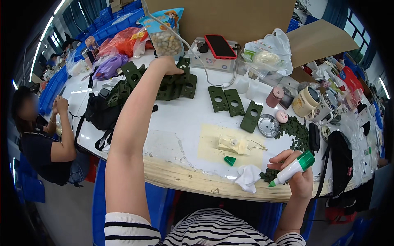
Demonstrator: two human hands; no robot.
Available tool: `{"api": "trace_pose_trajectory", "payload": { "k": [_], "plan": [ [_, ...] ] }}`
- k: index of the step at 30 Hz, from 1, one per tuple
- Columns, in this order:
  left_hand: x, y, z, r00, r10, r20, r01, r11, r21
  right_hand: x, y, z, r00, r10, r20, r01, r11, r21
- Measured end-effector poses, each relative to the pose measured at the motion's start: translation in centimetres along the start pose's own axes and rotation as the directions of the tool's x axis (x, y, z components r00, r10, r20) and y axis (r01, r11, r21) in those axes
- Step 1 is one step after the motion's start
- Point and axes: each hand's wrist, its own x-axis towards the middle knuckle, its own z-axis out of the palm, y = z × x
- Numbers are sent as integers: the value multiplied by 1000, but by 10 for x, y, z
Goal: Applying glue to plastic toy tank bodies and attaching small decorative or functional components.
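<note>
Right hand (302, 182) on a white-and-green uncapped marker (289, 170), left hand (165, 65) at a pile of flat dark green plates with round holes (166, 91)

My right fingers grasp the marker at the near right, its green tip angled down to the left. My left arm stretches far; those fingers touch the pile at the far left-centre, but I can't tell whether they grip a plate.

Below my right hand: small dark green loose pieces (269, 175), more of them spread farther right. Just left, a crumpled white tissue (248, 178) at the near table edge, then a hollow green marker cap (230, 160). Beyond the cap, a blocky cream-coloured holder (232, 143) on a yellowish patch.

Farther off, three separate dark green plates (250, 117) lie right of the pile; a round silver metal tin (269, 125) sits just right of the nearest one. Far side: red-edged black phone (220, 46) on a clear plastic box (211, 62), with a clear-and-blue bag of round tan pieces (167, 42) left of it. A soft black fabric bag (100, 114) lies left of the pile. Co-worker (45, 139) sits at far left.
</note>
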Motion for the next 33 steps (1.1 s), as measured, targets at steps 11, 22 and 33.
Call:
{"api": "trace_pose_trajectory", "payload": {
  "k": [11, 22, 33],
  "plan": [
    [-47, -41, 31, 839, 57, -542, -301, 877, -374, -14, -4, 11, 999, -45, -25, 41, 987, -158],
    [-217, 33, 70, 706, 599, -378, 222, -694, -685, 33, -36, 24, 606, -789, -98, 581, 524, -623],
    [-218, 78, 56, 612, 757, -230, 147, -395, -907, 71, -15, 56, 843, -535, -53, 470, 782, -408]
  ]
}}
